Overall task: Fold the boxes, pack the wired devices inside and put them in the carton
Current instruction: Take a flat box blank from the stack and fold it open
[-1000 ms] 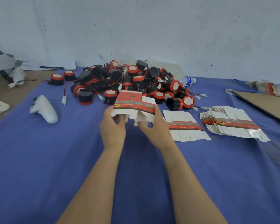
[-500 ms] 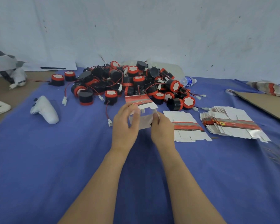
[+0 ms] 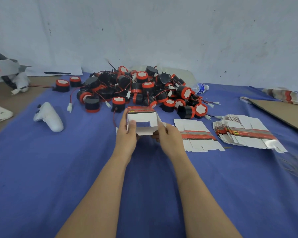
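Item: box [image 3: 142,121], half-erected (end flaps not yet tucked), gripped at its sides by left hand [image 3: 126,134] and right hand [image 3: 168,137]; folding step in hand; next, likely closing the flaps, then loading a device from the pile [image 3: 144,90].

Flat boxes [image 3: 198,134] right of device pile [image 3: 141,90]

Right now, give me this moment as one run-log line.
step: folding | left hand: holds box | right hand: holds box | box: opened up, not packed | wired devices: piled behind | flat boxes: right
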A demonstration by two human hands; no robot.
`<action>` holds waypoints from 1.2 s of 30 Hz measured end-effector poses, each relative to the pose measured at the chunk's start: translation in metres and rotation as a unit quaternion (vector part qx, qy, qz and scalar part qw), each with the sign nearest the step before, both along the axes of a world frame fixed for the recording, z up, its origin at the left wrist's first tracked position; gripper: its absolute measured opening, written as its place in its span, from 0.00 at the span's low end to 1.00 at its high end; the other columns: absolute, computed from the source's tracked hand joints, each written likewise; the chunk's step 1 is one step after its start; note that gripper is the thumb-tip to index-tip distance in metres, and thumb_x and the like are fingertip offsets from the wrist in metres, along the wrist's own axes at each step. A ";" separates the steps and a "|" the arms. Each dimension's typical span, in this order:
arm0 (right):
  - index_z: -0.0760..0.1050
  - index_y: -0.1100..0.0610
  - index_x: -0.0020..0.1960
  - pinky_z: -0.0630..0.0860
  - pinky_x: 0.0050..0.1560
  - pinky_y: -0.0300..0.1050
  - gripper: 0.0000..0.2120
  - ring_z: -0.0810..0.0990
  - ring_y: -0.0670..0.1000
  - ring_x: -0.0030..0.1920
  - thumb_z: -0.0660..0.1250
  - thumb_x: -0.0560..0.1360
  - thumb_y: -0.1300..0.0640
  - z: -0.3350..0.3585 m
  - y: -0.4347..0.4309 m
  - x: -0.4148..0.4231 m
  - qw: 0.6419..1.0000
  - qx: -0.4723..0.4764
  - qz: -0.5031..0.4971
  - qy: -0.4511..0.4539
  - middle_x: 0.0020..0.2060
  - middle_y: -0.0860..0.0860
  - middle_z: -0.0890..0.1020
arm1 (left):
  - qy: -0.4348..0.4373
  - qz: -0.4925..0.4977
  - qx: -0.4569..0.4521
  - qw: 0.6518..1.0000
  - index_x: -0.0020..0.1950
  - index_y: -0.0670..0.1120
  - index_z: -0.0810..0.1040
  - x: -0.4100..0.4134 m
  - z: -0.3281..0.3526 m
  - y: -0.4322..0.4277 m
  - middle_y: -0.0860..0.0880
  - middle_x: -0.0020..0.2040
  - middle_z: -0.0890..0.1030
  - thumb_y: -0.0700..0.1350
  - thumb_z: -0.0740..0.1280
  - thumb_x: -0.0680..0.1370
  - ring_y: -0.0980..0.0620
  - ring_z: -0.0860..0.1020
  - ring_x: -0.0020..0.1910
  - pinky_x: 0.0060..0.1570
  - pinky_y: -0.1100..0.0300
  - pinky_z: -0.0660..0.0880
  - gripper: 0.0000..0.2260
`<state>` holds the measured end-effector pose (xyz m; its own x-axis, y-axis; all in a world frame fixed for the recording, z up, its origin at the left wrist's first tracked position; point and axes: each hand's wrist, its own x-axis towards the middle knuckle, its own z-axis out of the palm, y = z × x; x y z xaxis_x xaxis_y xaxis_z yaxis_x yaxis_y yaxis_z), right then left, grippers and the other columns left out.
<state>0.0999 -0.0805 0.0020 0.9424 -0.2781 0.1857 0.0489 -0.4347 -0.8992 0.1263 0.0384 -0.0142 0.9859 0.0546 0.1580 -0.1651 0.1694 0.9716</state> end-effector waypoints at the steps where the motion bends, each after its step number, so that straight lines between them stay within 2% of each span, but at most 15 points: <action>1: 0.79 0.58 0.54 0.76 0.57 0.48 0.16 0.80 0.53 0.53 0.54 0.82 0.53 0.001 0.000 0.000 1.000 -0.011 0.010 -0.003 0.50 0.53 0.83 | -0.006 0.019 0.009 1.000 0.75 0.58 0.60 0.001 0.000 0.001 0.50 0.70 0.70 0.43 0.55 0.84 0.49 0.73 0.65 0.62 0.48 0.74 0.21; 4: 0.70 0.49 0.69 0.64 0.65 0.37 0.19 0.68 0.46 0.69 0.54 0.82 0.46 0.001 0.004 -0.002 0.997 0.021 0.079 -0.014 0.67 0.45 0.73 | -0.022 0.058 0.022 0.998 0.77 0.56 0.58 0.002 0.000 0.000 0.51 0.72 0.68 0.41 0.53 0.84 0.47 0.71 0.68 0.64 0.45 0.72 0.22; 6: 0.63 0.47 0.74 0.56 0.74 0.42 0.22 0.59 0.42 0.74 0.52 0.82 0.45 0.001 0.009 -0.004 0.990 0.041 0.128 -0.032 0.73 0.42 0.64 | -0.025 0.074 0.022 0.997 0.77 0.56 0.57 0.003 0.001 0.000 0.51 0.72 0.68 0.41 0.52 0.84 0.48 0.71 0.68 0.63 0.45 0.73 0.22; 7: 0.60 0.47 0.76 0.56 0.76 0.47 0.22 0.58 0.41 0.74 0.51 0.82 0.45 0.000 0.010 -0.005 0.987 0.050 0.146 -0.044 0.74 0.41 0.63 | -0.028 0.076 0.016 0.997 0.77 0.56 0.58 0.003 0.002 0.001 0.51 0.71 0.69 0.41 0.53 0.84 0.48 0.71 0.67 0.62 0.45 0.74 0.22; 9: 0.60 0.46 0.76 0.59 0.75 0.50 0.21 0.60 0.40 0.73 0.50 0.83 0.47 0.002 0.012 -0.007 0.982 0.078 0.160 -0.063 0.74 0.41 0.64 | -0.041 0.072 0.003 0.997 0.72 0.58 0.65 0.003 0.004 0.002 0.53 0.67 0.72 0.40 0.55 0.83 0.48 0.73 0.65 0.59 0.44 0.76 0.19; 10: 0.62 0.44 0.74 0.61 0.74 0.50 0.19 0.62 0.41 0.73 0.50 0.83 0.48 0.003 0.012 -0.007 0.980 0.097 0.160 -0.070 0.73 0.41 0.66 | -0.046 0.071 0.000 0.996 0.66 0.61 0.68 0.002 0.005 0.002 0.55 0.64 0.73 0.39 0.56 0.82 0.49 0.73 0.64 0.58 0.44 0.77 0.19; 12: 0.64 0.41 0.70 0.65 0.71 0.48 0.16 0.68 0.43 0.70 0.50 0.84 0.51 0.003 0.013 -0.006 0.977 0.122 0.152 -0.087 0.70 0.43 0.71 | -0.048 0.061 -0.009 0.997 0.56 0.65 0.68 0.001 0.007 0.003 0.55 0.61 0.73 0.38 0.58 0.80 0.49 0.75 0.61 0.50 0.48 0.81 0.19; 15: 0.68 0.46 0.70 0.73 0.63 0.42 0.17 0.76 0.48 0.62 0.51 0.84 0.51 0.004 0.012 -0.007 0.977 0.155 0.127 -0.069 0.63 0.49 0.77 | -0.038 0.048 -0.029 0.998 0.58 0.60 0.66 0.002 0.006 0.002 0.54 0.61 0.72 0.38 0.58 0.81 0.51 0.75 0.57 0.35 0.63 0.79 0.16; 18: 0.70 0.48 0.70 0.76 0.58 0.38 0.18 0.80 0.48 0.57 0.51 0.83 0.49 0.006 0.006 -0.006 0.963 0.228 0.141 -0.020 0.59 0.48 0.79 | -0.014 0.064 -0.039 0.997 0.62 0.56 0.64 0.003 0.005 0.001 0.52 0.60 0.72 0.39 0.57 0.81 0.51 0.76 0.54 0.32 0.67 0.77 0.14; 21: 0.69 0.52 0.72 0.76 0.61 0.42 0.18 0.80 0.49 0.58 0.52 0.83 0.57 0.009 0.002 -0.006 0.961 0.227 0.158 -0.018 0.63 0.49 0.77 | 0.014 0.077 -0.058 0.995 0.63 0.54 0.64 0.004 0.004 0.001 0.52 0.57 0.73 0.39 0.59 0.81 0.47 0.77 0.55 0.32 0.66 0.78 0.14; 25: 0.67 0.45 0.70 0.78 0.52 0.37 0.17 0.79 0.42 0.58 0.58 0.82 0.55 0.006 0.010 -0.008 0.966 0.200 0.148 -0.071 0.64 0.43 0.75 | 0.015 0.066 -0.054 0.996 0.58 0.58 0.66 0.004 0.003 -0.002 0.56 0.52 0.75 0.40 0.59 0.81 0.47 0.79 0.53 0.32 0.64 0.78 0.13; 28: 0.64 0.49 0.73 0.79 0.56 0.46 0.20 0.78 0.48 0.61 0.59 0.81 0.55 0.002 0.011 -0.006 0.969 0.195 0.131 -0.081 0.67 0.48 0.73 | 0.004 0.051 -0.023 0.998 0.57 0.60 0.67 0.002 0.002 -0.004 0.55 0.51 0.77 0.41 0.59 0.81 0.45 0.80 0.52 0.35 0.61 0.80 0.13; 31: 0.65 0.53 0.73 0.78 0.59 0.53 0.22 0.79 0.53 0.60 0.62 0.80 0.54 0.001 0.003 -0.004 0.972 0.199 0.115 -0.054 0.65 0.53 0.76 | -0.013 0.047 0.023 0.999 0.60 0.58 0.67 0.000 0.003 -0.003 0.50 0.56 0.78 0.40 0.59 0.81 0.45 0.79 0.56 0.44 0.53 0.82 0.14; 34: 0.72 0.53 0.68 0.81 0.47 0.42 0.17 0.83 0.49 0.51 0.64 0.79 0.53 0.000 -0.006 -0.003 0.972 0.208 0.104 -0.044 0.56 0.52 0.82 | -0.041 0.045 0.051 0.997 0.62 0.57 0.68 -0.002 0.004 -0.002 0.48 0.61 0.77 0.40 0.60 0.81 0.45 0.78 0.56 0.44 0.55 0.82 0.14; 36: 0.76 0.48 0.59 0.79 0.40 0.35 0.09 0.84 0.45 0.44 0.64 0.79 0.53 -0.001 -0.009 -0.003 0.972 0.215 0.086 -0.042 0.47 0.46 0.84 | -0.078 0.036 0.101 0.991 0.66 0.57 0.66 -0.003 0.003 -0.003 0.52 0.63 0.75 0.42 0.62 0.80 0.47 0.76 0.60 0.53 0.54 0.79 0.17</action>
